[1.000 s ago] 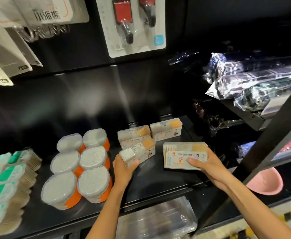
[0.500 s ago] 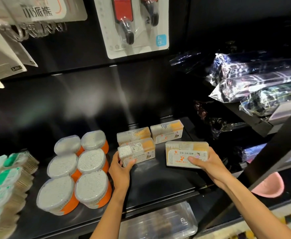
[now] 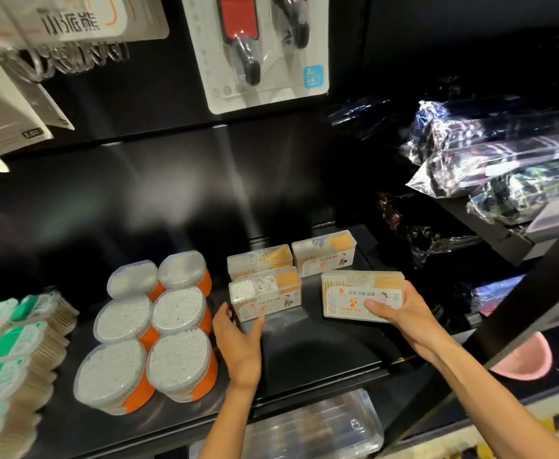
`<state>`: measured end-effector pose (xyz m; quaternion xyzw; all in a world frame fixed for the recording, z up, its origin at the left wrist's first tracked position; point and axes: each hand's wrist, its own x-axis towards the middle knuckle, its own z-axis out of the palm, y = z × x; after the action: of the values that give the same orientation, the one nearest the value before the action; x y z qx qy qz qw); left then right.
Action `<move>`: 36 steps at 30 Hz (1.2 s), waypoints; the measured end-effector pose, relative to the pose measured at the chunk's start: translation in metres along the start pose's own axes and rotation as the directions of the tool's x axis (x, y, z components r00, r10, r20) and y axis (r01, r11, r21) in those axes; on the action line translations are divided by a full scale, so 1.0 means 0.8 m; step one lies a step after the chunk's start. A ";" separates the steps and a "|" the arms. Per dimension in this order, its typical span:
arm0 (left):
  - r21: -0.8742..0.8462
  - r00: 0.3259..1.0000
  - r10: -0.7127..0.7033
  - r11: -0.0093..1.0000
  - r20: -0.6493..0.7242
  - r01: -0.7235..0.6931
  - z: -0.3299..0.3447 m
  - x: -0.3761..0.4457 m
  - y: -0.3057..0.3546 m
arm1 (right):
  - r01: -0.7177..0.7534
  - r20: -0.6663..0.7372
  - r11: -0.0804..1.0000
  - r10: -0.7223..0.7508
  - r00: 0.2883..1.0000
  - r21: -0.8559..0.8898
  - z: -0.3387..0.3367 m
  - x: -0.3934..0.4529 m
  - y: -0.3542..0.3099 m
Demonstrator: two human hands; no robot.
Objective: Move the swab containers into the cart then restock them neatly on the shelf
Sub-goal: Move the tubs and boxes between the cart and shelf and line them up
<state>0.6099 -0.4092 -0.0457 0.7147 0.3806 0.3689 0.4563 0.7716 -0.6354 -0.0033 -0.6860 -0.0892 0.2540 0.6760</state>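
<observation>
On the black shelf (image 3: pixel 321 352) stand three clear rectangular swab boxes: one at the front (image 3: pixel 264 293), one behind it (image 3: pixel 259 260), and one at the back right (image 3: pixel 324 251). My left hand (image 3: pixel 238 339) touches the front box's lower left corner, thumb against its front face. My right hand (image 3: pixel 400 313) grips a fourth swab box (image 3: pixel 354 294) with an orange label, held tilted just above the shelf, to the right of the front box. Several round orange tubs of swabs (image 3: pixel 175 309) stand in two rows to the left.
Green-lidded packs (image 3: pixel 3 349) fill the far left of the shelf. Hanging packaged goods (image 3: pixel 261 48) are above. Wrapped dark items (image 3: pixel 503 160) lie on a right-hand shelf. A black upright (image 3: pixel 516 313) crosses at right, with a pink bowl (image 3: pixel 526 359) behind it. A clear bin (image 3: pixel 311 429) sits below.
My left hand has set its box upright on the shelf in front of the rear box and loosened its hold. My right hand has carried its box slightly farther in.
</observation>
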 end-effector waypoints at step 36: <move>0.193 0.310 0.496 0.272 0.811 -0.943 0.027 -0.026 0.006 | 0.226 -0.204 0.924 -0.296 0.933 -0.309 0.020 0.057 0.044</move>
<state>0.6204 -0.4364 -0.0518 0.9866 -0.0918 0.1326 0.0247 0.7955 -0.6027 -0.0473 -0.7826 -0.1307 0.0584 0.6059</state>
